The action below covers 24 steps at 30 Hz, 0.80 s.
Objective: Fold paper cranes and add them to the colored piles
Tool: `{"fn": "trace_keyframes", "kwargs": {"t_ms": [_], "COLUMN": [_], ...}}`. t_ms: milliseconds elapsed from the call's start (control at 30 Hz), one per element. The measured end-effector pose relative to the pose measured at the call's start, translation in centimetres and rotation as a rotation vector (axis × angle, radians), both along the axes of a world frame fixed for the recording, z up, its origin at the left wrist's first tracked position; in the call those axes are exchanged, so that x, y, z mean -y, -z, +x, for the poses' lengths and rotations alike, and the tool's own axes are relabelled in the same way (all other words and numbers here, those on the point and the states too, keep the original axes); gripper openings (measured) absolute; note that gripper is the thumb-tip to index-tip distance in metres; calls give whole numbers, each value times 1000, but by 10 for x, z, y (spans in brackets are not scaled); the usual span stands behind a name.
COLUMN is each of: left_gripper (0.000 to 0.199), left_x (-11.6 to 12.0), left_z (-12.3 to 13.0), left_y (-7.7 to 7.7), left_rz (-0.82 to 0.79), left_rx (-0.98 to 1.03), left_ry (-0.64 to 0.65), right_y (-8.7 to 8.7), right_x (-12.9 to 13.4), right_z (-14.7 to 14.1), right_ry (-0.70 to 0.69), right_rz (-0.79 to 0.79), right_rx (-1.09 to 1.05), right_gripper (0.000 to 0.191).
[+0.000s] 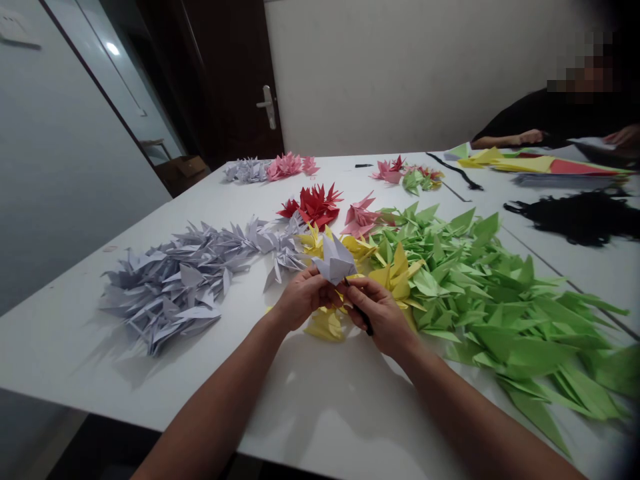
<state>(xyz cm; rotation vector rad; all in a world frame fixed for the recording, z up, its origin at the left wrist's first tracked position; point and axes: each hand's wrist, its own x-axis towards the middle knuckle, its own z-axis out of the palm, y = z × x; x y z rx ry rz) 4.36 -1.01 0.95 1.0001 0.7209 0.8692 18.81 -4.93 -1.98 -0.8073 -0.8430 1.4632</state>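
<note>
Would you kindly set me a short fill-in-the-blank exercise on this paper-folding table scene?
The left hand and right hand hold up a folded paper bird matching the heap on the picture's ____ side. The right hand also pinches a thin ____ object. The heap just right of the yellow birds is ____. The seated person wears a ____ top.

Answers: left; black; green; black.
</note>
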Motion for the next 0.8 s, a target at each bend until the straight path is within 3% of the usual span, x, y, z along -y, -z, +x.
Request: {"fn": "trace_keyframes", "kwargs": {"t_ms": [633, 700, 800], "left_gripper": [14, 16, 15], "left_x": [1, 0, -8], "left_z": [0, -3, -17], "left_y": [-3, -7, -18], "left_rz": [-2, 5, 44], "left_rx": [5, 29, 127], "left_ry": [-29, -91, -333], "right_y": [0, 1, 1], "right_x": [1, 1, 3], "right_z": [-1, -1, 1], "right_ry": [-10, -8, -32], "right_rz": [15, 9, -4], "right_rx": [31, 14, -47], "right_gripper": [36, 37, 38]}}
